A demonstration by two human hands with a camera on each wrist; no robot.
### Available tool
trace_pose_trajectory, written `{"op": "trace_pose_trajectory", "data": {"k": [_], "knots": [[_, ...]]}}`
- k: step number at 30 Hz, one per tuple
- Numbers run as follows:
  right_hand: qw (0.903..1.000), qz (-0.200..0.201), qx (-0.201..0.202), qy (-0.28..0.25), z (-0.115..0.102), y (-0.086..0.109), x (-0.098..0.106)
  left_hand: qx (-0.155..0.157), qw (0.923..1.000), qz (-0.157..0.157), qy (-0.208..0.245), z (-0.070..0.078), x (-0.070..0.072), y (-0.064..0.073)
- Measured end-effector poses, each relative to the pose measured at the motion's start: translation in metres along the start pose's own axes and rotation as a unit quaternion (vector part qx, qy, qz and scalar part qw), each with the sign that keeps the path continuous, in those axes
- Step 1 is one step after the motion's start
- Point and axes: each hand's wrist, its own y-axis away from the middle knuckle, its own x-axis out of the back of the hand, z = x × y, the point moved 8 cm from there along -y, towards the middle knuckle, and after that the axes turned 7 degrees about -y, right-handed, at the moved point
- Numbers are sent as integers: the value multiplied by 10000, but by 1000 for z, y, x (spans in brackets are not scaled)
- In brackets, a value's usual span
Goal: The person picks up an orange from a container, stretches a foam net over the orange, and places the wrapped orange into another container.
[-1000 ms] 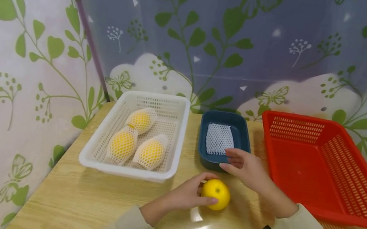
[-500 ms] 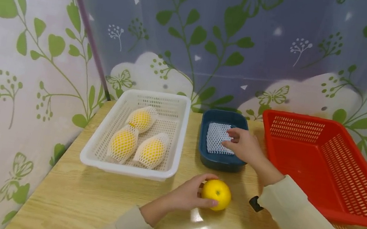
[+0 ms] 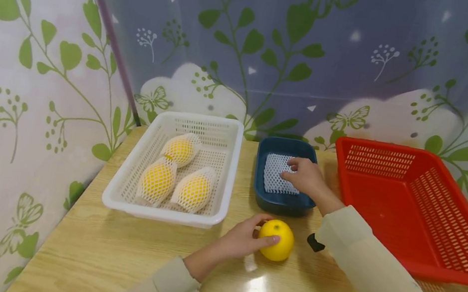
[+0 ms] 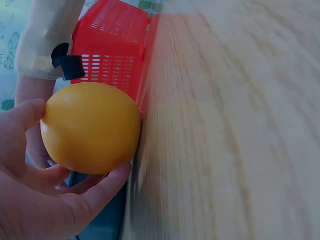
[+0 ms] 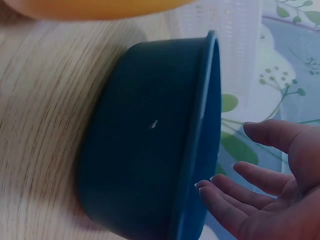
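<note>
My left hand [image 3: 243, 237] curls its fingers and thumb around an orange [image 3: 278, 249], which looks yellow in the head view. In the left wrist view the thumb and fingers of the same hand [image 4: 55, 205] grip the orange [image 4: 92, 130] from two sides. My right hand [image 3: 308, 178] hovers over a dark blue basin [image 3: 284, 207], close to white foam net sleeves [image 3: 273, 178] lying inside. Seen from the right wrist, that hand [image 5: 280, 185] has loosely spread fingers above the basin's rim and holds nothing. The basin wall [image 5: 140, 135] hides the sleeves there.
On the left stands a white basket [image 3: 165, 214] with 3 yellow fruits in foam nets, one being a wrapped fruit [image 3: 195, 191]. A large red basket [image 3: 396, 215] sits to the right, beside my right forearm. A patterned cloth [image 3: 249, 42] hangs behind the wooden table [image 3: 106, 268].
My right hand has moved up and left from the basin's near right rim to over the foam nets. My left hand still grips the orange, now slightly tilted and a little farther from me.
</note>
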Motion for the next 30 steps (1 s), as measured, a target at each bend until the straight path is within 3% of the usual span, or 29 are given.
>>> {"op": "trace_pose_trajectory", "data": {"k": [11,16,20,30], "knots": [[9989,-74,-354,306,11,-16,-10,-60,9999,-70,59,0,1,1],[9964,-85,-619,572,16,-17,-16,-208,9994,-181,-230,2,0,-1],[9953,-146,-659,690,17,-18,-22,-263,9985,-266,-397,2,2,-1],[9919,-279,-727,1007,27,-21,-28,-241,9984,-420,-283,3,2,-3]]}}
